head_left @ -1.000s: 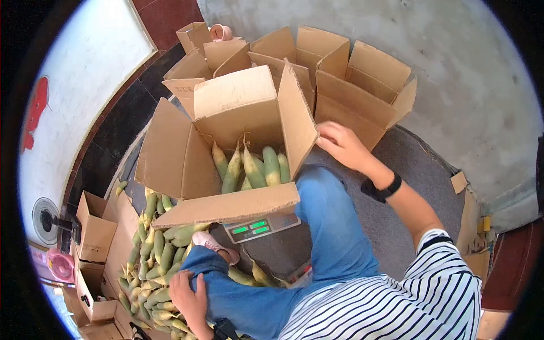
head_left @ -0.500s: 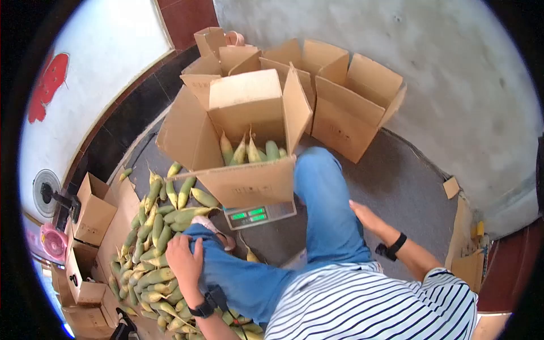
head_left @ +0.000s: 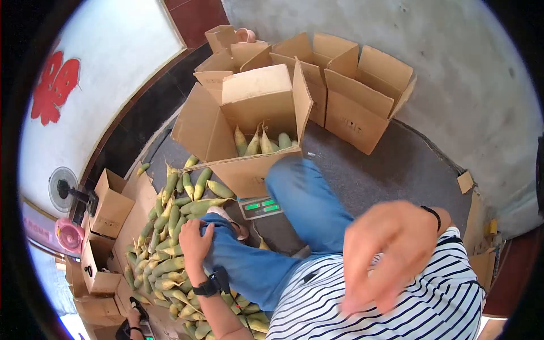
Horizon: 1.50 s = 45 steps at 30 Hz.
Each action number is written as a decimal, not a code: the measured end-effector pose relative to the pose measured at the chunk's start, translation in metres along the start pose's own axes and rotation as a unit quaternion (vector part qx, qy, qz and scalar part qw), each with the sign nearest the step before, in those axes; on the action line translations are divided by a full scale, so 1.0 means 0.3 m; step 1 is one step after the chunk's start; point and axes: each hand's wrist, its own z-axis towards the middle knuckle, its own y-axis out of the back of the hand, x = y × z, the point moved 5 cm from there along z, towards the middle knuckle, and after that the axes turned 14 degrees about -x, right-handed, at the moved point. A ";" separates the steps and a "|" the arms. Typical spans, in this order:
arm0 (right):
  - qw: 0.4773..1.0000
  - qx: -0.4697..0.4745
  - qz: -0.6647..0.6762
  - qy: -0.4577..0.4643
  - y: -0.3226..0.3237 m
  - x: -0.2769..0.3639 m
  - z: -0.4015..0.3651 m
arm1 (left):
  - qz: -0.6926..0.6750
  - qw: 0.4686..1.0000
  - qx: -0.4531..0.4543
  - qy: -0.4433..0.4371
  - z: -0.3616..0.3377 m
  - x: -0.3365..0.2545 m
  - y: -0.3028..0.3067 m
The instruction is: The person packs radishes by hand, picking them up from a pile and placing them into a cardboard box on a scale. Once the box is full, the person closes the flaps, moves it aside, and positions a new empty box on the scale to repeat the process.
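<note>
The left hand rests unclenched on blue denim; the raised right hand is too blurred to tell its grip. A knee bump could tip the open brown cardboard box holding green-and-yellow radishes.

White shirt, thin dark stripes, short sleeve. Blue jeans, lighter patches on leg, just beyond shirt. Pale pink shoe, farther out from shirt. Left of shirt, left wrist: black strap, boxy black module, thin dark cable. Over shirt's right side, right wrist: thin black band, cord-like.
</note>
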 end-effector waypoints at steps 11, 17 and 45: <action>0.993 -0.106 0.002 -0.059 0.191 -0.131 0.029 | -0.128 0.979 -0.048 0.151 0.436 0.251 -0.108; 0.885 -0.284 -0.266 -0.255 0.669 -0.386 0.004 | -0.350 0.899 0.004 0.263 0.526 0.246 -0.260; 0.709 -0.411 -0.369 -0.438 1.099 -0.529 -0.421 | -0.325 0.934 -0.147 -0.038 0.599 -0.342 -0.175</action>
